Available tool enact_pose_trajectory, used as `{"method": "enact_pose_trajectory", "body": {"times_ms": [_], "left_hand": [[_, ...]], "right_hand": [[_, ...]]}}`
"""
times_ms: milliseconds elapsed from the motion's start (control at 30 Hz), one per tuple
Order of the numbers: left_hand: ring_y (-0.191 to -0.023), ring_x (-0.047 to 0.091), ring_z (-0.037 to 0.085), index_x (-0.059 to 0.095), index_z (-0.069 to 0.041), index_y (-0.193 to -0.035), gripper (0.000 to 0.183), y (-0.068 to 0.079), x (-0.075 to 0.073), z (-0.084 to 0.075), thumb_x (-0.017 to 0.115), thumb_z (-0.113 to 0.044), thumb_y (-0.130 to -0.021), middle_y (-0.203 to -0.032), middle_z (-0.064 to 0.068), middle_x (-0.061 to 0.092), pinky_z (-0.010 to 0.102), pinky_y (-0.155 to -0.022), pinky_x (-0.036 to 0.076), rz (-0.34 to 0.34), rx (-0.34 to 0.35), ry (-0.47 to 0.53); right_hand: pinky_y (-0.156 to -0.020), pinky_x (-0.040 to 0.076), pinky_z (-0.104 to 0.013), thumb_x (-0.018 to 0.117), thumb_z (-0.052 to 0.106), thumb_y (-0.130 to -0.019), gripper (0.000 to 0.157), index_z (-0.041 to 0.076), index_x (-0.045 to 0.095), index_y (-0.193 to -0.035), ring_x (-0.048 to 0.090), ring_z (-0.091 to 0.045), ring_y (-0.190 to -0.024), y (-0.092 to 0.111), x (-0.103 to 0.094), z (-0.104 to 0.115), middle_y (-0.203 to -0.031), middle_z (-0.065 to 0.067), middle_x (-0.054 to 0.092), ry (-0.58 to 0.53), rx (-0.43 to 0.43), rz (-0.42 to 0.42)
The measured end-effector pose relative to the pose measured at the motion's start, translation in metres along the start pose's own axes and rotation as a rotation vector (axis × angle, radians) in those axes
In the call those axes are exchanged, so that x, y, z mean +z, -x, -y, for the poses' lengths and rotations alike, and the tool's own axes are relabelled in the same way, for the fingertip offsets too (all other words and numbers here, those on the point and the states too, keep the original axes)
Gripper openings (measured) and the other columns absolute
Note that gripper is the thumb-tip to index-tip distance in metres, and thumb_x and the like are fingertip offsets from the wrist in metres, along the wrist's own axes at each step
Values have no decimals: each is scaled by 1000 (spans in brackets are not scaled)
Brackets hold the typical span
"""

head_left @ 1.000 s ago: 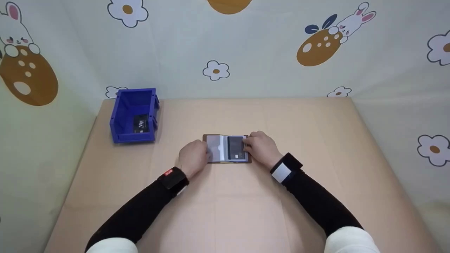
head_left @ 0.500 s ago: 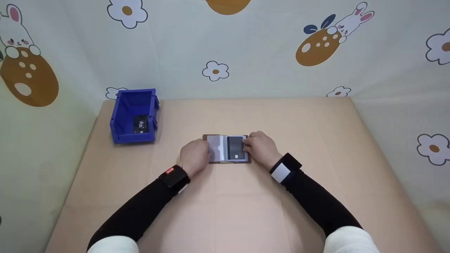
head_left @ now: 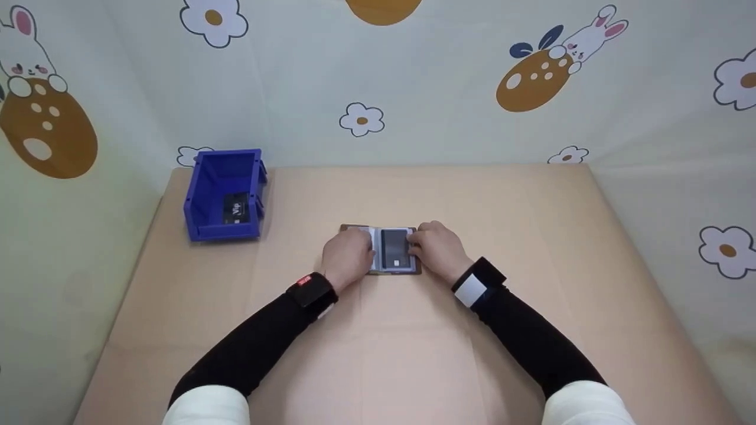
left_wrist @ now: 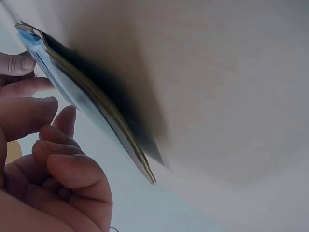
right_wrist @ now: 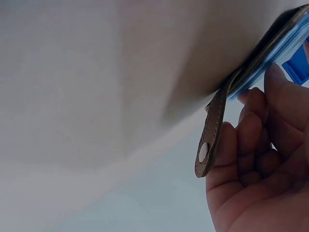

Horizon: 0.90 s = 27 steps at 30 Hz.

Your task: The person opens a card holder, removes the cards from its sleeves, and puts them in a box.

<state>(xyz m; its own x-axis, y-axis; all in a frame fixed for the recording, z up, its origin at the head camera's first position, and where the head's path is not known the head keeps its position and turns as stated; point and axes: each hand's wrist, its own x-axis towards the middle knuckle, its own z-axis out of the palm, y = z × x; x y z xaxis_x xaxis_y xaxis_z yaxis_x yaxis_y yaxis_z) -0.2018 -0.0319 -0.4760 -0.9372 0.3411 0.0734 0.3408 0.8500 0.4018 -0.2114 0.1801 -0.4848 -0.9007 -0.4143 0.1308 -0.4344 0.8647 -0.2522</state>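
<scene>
An open brown card holder (head_left: 378, 250) with clear plastic sleeves lies at mid-table. Inside its right sleeve shows a dark card (head_left: 396, 248). My right hand (head_left: 440, 251) pinches the right edge of the card holder, thumb on the sleeves. A brown snap strap (right_wrist: 212, 135) sticks out by that hand in the right wrist view. Over the left page, my left hand (head_left: 347, 255) hides most of that sleeve, its fingertips beside the fold. In the left wrist view its fingers (left_wrist: 72, 169) are loosely curled close to the sleeves, with a gap between them and the thumb.
A blue plastic bin (head_left: 224, 231) stands at the table's back left corner, with a black card (head_left: 237, 208) marked "Vip" inside. Patterned curtains (head_left: 443, 77) enclose the back and sides of the beige table (head_left: 502, 200).
My left hand has moved rightward from the card holder's left edge to near its fold, covering the left sleeve. The right hand keeps its hold on the card holder's right edge.
</scene>
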Motion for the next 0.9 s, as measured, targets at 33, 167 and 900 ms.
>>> {"method": "enact_pose_trajectory", "body": {"times_ms": [33,167,900], "left_hand": [[-63,56,21,62,-8,-70,17,-1,1,-1,65,-10,-86,-71,6,60,41,-56,49,1,-1,5],[-62,54,19,61,-8,-68,17,-4,6,-5,65,-9,-85,-70,3,59,40,-55,49,12,-23,36],[-61,50,19,54,-11,-63,28,-12,9,-13,67,-18,-87,-68,2,55,37,-54,43,143,-121,44]], "right_hand": [[-74,50,-40,78,9,-83,21,5,77,-103,58,-26,-82,0,0,0,-88,-9,66,-3,0,-1],[-73,50,-39,78,10,-83,20,6,78,-103,58,-25,-81,0,2,-1,-86,-9,65,0,-2,-2],[-72,50,-39,79,12,-81,19,7,78,-99,58,-25,-82,2,0,3,-86,-7,66,-6,44,-20]]}}
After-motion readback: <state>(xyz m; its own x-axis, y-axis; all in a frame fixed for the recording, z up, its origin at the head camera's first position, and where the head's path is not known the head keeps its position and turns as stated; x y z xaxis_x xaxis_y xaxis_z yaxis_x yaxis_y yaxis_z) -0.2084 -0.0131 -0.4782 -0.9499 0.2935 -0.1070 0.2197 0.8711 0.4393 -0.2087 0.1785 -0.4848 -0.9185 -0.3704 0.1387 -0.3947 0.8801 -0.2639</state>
